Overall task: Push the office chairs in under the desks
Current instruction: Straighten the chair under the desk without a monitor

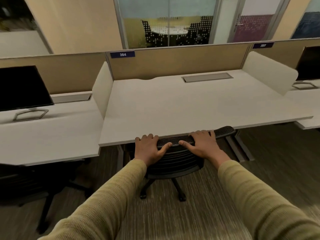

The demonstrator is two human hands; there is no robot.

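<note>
A black mesh-backed office chair (174,160) stands at the front edge of the white desk (190,104) labelled 384. The top of its backrest touches the desk edge, and its seat is hidden under the desktop. My left hand (149,148) grips the left part of the backrest's top rail, fingers over the top and thumb on the near side. My right hand (203,144) grips the right part in the same way. Two of the chair's wheeled legs (162,191) show on the carpet below.
A second black chair (34,186) stands out from the left desk (48,135), which carries a dark monitor (22,87). Another monitor (310,63) stands on the right desk. Beige partition panels (178,63) back the desks. Striped carpet (277,161) lies around me.
</note>
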